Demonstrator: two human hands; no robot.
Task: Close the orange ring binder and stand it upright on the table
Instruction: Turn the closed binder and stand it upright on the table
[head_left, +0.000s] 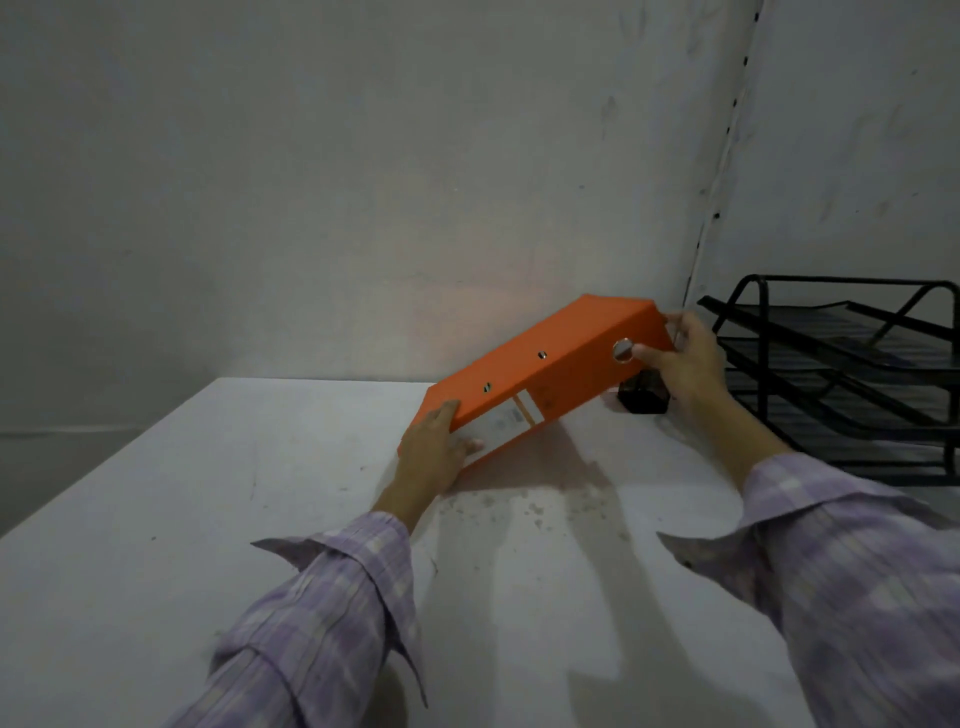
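Observation:
The orange ring binder (545, 358) is closed and tilted, its lower left end near the white table (208, 493) and its right end raised. My left hand (434, 452) grips the lower left end, thumb on the cover and fingers under the spine label. My right hand (685, 364) holds the raised right end, thumb beside the metal finger hole on the spine. Both sleeves are lilac plaid.
A black wire stacking tray (857, 374) stands at the right against the wall. A small black box (641, 397) sits on the table just under the binder's raised end. The wall rises directly behind the binder.

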